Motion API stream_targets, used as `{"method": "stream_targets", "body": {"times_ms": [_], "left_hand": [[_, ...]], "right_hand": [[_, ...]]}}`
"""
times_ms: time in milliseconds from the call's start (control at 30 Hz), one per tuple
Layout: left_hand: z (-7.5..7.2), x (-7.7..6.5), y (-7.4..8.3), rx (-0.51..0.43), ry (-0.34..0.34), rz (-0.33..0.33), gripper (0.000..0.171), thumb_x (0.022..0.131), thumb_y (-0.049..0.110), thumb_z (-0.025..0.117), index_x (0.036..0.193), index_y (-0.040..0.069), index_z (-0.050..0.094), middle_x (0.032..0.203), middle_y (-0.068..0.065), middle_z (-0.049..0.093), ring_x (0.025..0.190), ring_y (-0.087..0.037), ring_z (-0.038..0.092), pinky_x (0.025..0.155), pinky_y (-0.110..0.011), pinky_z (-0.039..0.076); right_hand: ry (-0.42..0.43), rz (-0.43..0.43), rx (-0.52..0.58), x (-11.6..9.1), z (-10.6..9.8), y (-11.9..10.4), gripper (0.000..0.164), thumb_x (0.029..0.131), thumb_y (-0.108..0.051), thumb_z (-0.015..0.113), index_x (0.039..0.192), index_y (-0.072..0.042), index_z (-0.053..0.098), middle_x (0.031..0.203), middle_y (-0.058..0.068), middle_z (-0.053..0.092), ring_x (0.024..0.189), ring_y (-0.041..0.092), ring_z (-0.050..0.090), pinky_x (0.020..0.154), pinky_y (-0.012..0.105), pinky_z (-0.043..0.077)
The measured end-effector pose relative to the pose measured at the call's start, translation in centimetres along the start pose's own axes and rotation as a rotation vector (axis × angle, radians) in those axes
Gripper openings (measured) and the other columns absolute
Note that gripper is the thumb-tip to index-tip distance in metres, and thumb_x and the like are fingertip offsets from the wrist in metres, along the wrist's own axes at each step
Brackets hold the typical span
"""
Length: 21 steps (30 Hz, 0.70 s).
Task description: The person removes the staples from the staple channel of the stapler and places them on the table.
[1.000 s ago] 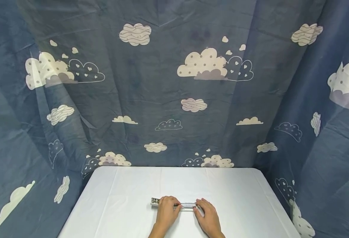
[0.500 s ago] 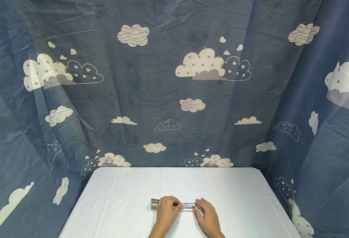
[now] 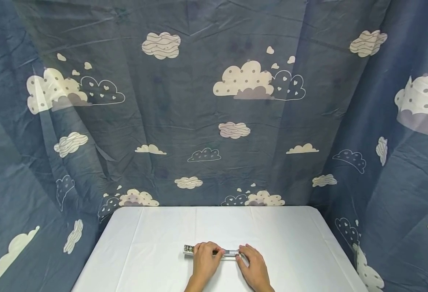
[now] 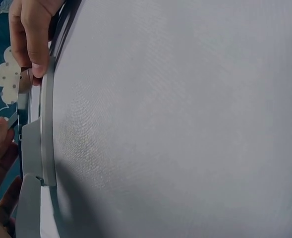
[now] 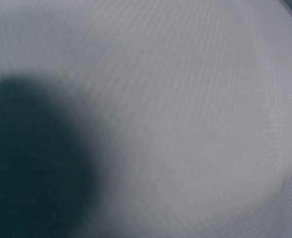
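Observation:
A long stapler (image 3: pixel 188 250) lies across the white table with its top swung back to the left and its metal channel showing. In the left wrist view, its pale grey base (image 4: pixel 47 129) rests along the tabletop. My left hand (image 3: pixel 206 261) arches over the stapler's middle. Its thumb and forefinger pinch a thin grey strip of staples (image 4: pixel 12 120) at the channel. At the stapler's right end, my right hand (image 3: pixel 254 265) grips the tip between thumb and fingers. The left palm hides the stapler's middle part.
The white table (image 3: pixel 155 231) extends around both hands to rounded far corners. A dark blue curtain (image 3: pixel 184 101) with cloud prints hangs behind it and along both sides. In the right wrist view, only pale cloth (image 5: pixel 175 114) and a dark shadow show.
The strip between the hands looks darker grey and angled differently at the channel. Both hands hold nearly the same place; the head view has shifted slightly.

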<state>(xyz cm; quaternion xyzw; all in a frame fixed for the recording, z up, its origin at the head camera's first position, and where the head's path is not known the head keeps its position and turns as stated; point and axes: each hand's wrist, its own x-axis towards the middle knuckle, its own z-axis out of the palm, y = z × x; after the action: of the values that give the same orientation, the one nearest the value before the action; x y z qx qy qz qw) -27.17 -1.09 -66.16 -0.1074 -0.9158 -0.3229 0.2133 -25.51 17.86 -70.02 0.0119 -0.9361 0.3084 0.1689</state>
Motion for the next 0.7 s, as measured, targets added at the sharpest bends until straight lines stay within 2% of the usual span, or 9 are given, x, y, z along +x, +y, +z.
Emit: {"method": "stream_targets", "body": {"times_ms": [133, 300, 700], "left_hand": [[-0.2, 0.03, 0.24, -0.011, 0.001, -0.006, 0.01, 0.074, 0.03, 0.083, 0.077, 0.027, 0.073, 0.079, 0.016, 0.071, 0.083, -0.008, 0.065, 0.093, -0.044, 0.04], [-0.57, 0.12, 0.51, -0.048, -0.012, -0.036, 0.009, 0.077, 0.028, 0.081, 0.078, 0.026, 0.073, 0.081, 0.013, 0.071, 0.085, -0.009, 0.066, 0.097, -0.045, 0.041], [-0.83, 0.08, 0.16, -0.129, 0.018, -0.053, 0.006, 0.081, 0.026, 0.077, 0.079, 0.021, 0.073, 0.084, 0.011, 0.071, 0.087, -0.01, 0.067, 0.102, -0.05, 0.041]], "right_hand": [[0.02, -0.01, 0.011, -0.01, -0.01, -0.06, 0.029, 0.086, -0.035, 0.071, 0.111, -0.02, 0.069, 0.122, -0.004, 0.068, 0.127, 0.024, 0.056, 0.11, 0.049, 0.037], [0.001, 0.003, 0.016, 0.03, -0.12, -0.15, 0.029, 0.087, -0.035, 0.071, 0.112, -0.021, 0.068, 0.124, -0.004, 0.068, 0.128, 0.024, 0.054, 0.112, 0.049, 0.035], [-0.003, -0.004, 0.022, -0.03, -0.12, -0.02, 0.03, 0.087, -0.035, 0.071, 0.113, -0.021, 0.068, 0.125, -0.004, 0.067, 0.129, 0.023, 0.054, 0.113, 0.048, 0.034]]}}
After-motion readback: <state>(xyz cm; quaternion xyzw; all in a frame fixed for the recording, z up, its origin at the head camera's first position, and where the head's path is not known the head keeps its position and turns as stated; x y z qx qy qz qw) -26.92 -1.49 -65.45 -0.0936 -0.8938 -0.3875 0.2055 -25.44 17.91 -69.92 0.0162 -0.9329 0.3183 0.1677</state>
